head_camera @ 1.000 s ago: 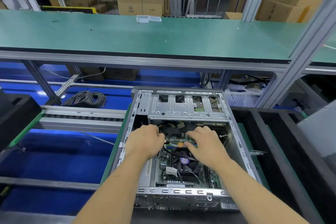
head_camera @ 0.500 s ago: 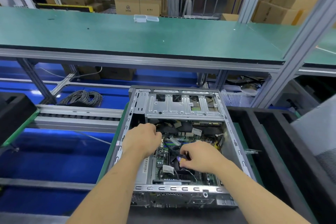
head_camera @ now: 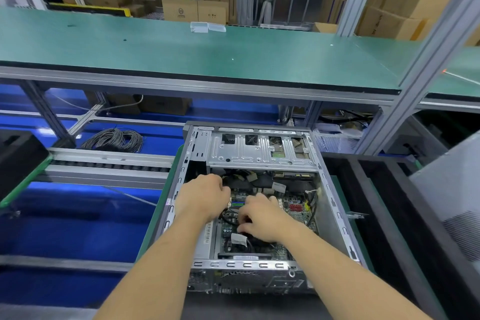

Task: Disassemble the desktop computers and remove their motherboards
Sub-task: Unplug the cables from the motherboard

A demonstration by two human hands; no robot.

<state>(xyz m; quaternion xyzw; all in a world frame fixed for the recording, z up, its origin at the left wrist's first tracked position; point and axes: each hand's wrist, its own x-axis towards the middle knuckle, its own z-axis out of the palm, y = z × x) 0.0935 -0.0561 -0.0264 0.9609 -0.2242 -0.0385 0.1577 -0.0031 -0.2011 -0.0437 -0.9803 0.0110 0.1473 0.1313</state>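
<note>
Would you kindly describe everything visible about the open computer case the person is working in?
The computer case is a grey sheet-metal desktop chassis lying on its side, side panel off. A perforated silver drive cage spans its far end. Below lies the green motherboard with black cables and a white tag. The left hand and right hand reach inside with curled fingers; what they grip is hidden. It rests on a green-edged support.
</note>
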